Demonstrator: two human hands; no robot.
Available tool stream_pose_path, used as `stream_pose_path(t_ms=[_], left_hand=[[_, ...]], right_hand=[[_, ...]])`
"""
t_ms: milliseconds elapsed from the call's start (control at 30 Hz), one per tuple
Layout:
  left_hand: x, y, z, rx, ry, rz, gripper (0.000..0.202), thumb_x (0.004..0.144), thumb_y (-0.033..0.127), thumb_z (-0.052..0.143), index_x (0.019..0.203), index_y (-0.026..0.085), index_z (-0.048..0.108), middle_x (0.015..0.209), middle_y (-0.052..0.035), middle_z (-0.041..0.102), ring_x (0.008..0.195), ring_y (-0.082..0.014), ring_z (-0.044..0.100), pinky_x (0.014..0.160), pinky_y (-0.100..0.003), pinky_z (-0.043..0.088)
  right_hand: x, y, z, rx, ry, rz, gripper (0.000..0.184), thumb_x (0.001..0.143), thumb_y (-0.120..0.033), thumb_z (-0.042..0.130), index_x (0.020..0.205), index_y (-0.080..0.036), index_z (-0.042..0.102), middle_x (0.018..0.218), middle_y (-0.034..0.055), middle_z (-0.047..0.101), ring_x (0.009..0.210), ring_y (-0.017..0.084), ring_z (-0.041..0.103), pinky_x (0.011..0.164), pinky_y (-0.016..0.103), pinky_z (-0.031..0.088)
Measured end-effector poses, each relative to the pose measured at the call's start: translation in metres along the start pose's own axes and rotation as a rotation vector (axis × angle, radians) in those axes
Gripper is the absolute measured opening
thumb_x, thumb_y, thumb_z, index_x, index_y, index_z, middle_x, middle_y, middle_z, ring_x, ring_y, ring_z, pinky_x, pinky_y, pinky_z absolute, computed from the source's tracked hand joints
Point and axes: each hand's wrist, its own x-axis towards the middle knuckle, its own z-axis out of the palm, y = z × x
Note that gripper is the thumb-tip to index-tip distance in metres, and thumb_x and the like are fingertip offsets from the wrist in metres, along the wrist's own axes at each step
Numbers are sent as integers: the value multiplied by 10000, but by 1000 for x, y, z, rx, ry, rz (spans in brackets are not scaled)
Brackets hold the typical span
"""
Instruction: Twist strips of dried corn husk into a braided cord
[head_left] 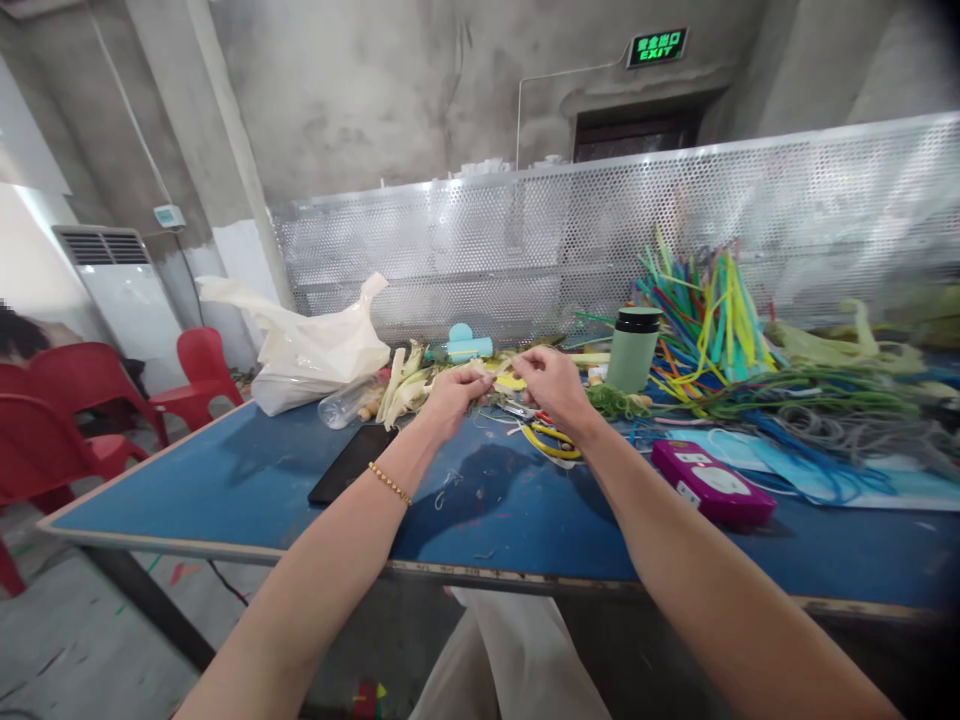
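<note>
My left hand (452, 398) and my right hand (553, 388) meet above the middle of the blue table (480, 520). Between their pinched fingertips stretches a pale, thin strip (501, 369), which looks like corn husk; the fingers partly cover it. Scissors with yellow handles (553, 443) lie just below my right hand. Left of my left hand is a heap of pale, dry husks (405, 385). A black tablet-like slab (346, 468) lies flat near my left forearm.
A white plastic bag (319, 350) and a clear bottle (345, 407) stand at the left. To the right are a green flask (632, 355), colourful pipe-cleaner-like stems (720, 310), a magenta box (711, 482) and wire coils (817, 425). A perforated metal screen (465, 240) runs behind.
</note>
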Motion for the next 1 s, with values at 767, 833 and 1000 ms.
stream_pose_path(t_ms=[767, 833, 1000], left_hand=[[-9, 12, 7, -57, -130, -186, 72, 690, 93, 686, 654, 91, 623, 575, -17, 541, 507, -73, 459, 527, -238, 321], [-8, 11, 6, -86, -123, -194, 78, 700, 114, 694, 664, 91, 628, 571, -19, 545, 511, -78, 470, 526, -237, 329], [-5, 5, 2, -106, -158, -148, 147, 662, 172, 773, 671, 91, 650, 578, -12, 551, 511, -71, 468, 520, -232, 314]], right_hand=[[4, 11, 7, 153, -192, -148, 218, 720, -342, 654, 706, -128, 693, 666, 45, 664, 624, 150, 568, 626, 273, 445], [3, 12, 8, 186, -190, -140, 219, 722, -342, 650, 709, -128, 692, 667, 44, 664, 621, 149, 570, 618, 269, 447], [2, 9, 8, 227, -183, -112, 223, 707, -355, 660, 696, -134, 687, 653, 36, 660, 596, 137, 552, 581, 254, 428]])
